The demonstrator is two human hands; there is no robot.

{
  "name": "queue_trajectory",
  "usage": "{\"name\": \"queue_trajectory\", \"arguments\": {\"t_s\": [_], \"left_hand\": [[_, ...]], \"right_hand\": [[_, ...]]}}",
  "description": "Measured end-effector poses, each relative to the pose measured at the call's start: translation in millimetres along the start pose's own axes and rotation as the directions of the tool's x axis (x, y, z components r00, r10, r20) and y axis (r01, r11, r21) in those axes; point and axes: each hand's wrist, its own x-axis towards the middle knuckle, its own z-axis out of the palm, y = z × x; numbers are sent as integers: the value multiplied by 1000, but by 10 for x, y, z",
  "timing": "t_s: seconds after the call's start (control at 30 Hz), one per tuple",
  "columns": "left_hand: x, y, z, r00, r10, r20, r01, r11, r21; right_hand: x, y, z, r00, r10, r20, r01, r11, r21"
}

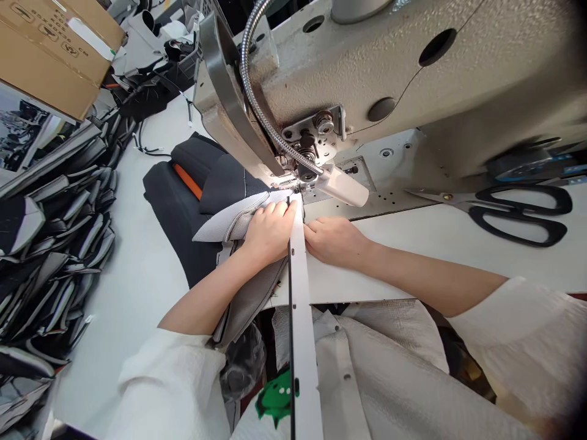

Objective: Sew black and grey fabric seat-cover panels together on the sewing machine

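Observation:
My left hand [271, 231] is closed, its curled fingers pressing the edge of a dark sewn fabric piece [169, 201] with an orange tab and light grey mesh lining [232, 217]. A long white strip [300, 293] with a black edge and small holes runs from the sewing machine's needle area toward my body. My right hand [337, 241] is closed at the strip's right edge, thumb and fingers pinched together. The strip's upper end lies beneath the lit presser foot [298, 182]. What my fingertips grip is partly hidden.
The sewing machine [385, 67] spans the top right. Black-handled scissors [513, 211] lie on the white table [123, 244] at right. Stacks of dark and grey fabric pieces [59, 263] line the left, below a cardboard box [55, 55].

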Motion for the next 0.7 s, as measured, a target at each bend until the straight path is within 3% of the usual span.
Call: {"name": "queue_trajectory", "arguments": {"t_s": [0.1, 0.23, 0.4, 0.5, 0.6, 0.7], "left_hand": [[31, 25, 34, 1000, -16, -7, 16, 1000, 1], [36, 100, 92, 996, -18, -93, 17, 1000, -16], [-93, 92, 71, 986, 34, -162, -35, 999, 1], [-155, -28, 101, 984, 89, -157, -106, 989, -104], [-168, -93, 173, 970, 48, -240, -107, 965, -240], [-185, -39, 201, 970, 17, -243, -71, 974, -217]], "right_hand": [[-9, -10, 3, 1000, 3, 8, -3, 1000, 5], [27, -8, -8, 998, 54, 25, -55, 998, 26], [172, -3, -89, 984, 150, 99, -150, 989, -9], [232, -21, -110, 984, 163, 78, -159, 985, -61], [241, -34, -79, 984, 170, 51, -165, 983, -86], [224, -24, -37, 983, 169, 75, -166, 985, -47]]}}
